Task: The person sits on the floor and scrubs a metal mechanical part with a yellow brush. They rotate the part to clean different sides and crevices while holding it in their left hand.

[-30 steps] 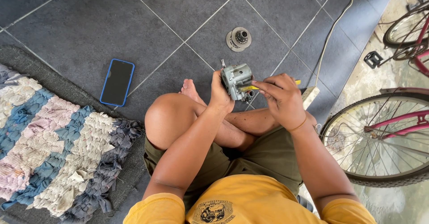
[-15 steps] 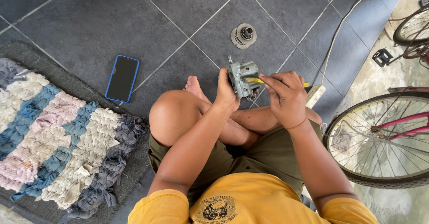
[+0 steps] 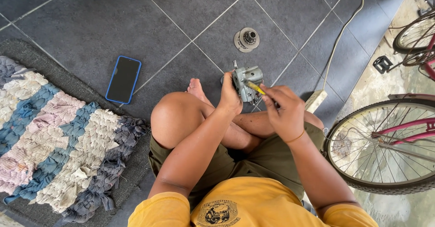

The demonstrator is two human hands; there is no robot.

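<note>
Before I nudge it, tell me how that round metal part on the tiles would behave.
The round metal part lies flat on its wide disc, so it probably would slide rather than tip. Tipped onto its edge, its round rim might roll. It looks like solid metal, likely stiff and heavy for its size.

Tile floor (image 3: 90,23): phone (image 3: 123,79), rug (image 3: 54,141), round part (image 3: 247,39).

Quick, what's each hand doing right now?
Left hand: closed, holding the grey metal engine part.
Right hand: closed, holding a yellow-handled tool against it.

The yellow tool (image 3: 255,88) disappears inside the right hand (image 3: 284,111); bicycle wheel (image 3: 385,145) cut off.
</note>
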